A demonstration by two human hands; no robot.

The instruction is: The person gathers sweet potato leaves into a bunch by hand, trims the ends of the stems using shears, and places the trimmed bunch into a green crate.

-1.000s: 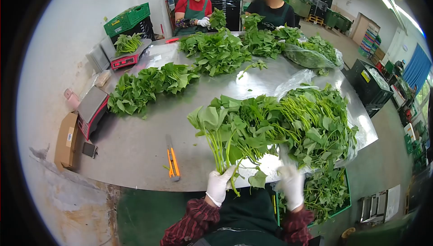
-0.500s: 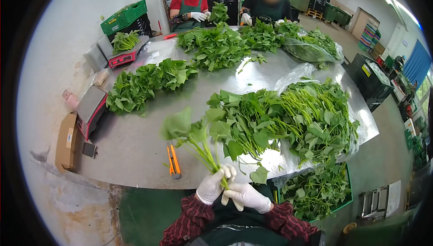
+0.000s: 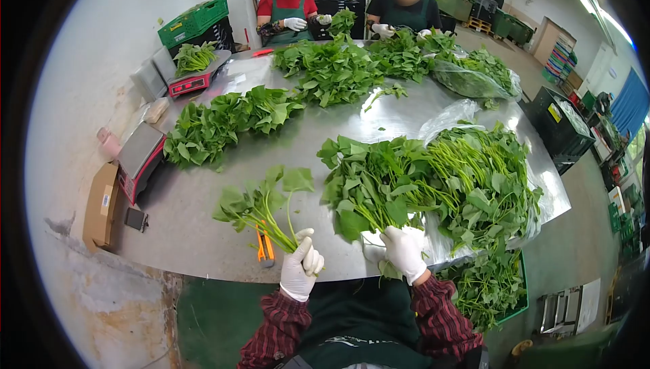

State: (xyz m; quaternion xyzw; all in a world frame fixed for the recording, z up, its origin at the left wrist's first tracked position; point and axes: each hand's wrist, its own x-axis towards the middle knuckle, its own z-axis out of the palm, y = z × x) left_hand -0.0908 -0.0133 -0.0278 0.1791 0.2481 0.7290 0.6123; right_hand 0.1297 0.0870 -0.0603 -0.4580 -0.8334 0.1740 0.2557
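My left hand, in a white glove, is closed around the lower stems of a small bunch of leafy greens. The leaves fan out up and to the left, above an orange box cutter lying on the table. My right hand, also gloved, is at the near edge of a big heap of leafy greens. Its thumb and fingers pinch at stems there; the fingertips are partly hidden. The heap lies on clear plastic, its long stems pointing several ways.
Bundled greens line the metal table at left, more at the back. Two co-workers in gloves stand across. Scales and a cardboard box are at left. A green crate of greens sits below right.
My hands have moved apart. The left has carried the bunch leftward, over the box cutter, and the right has gone up and right to the heap. The view has shifted slightly.
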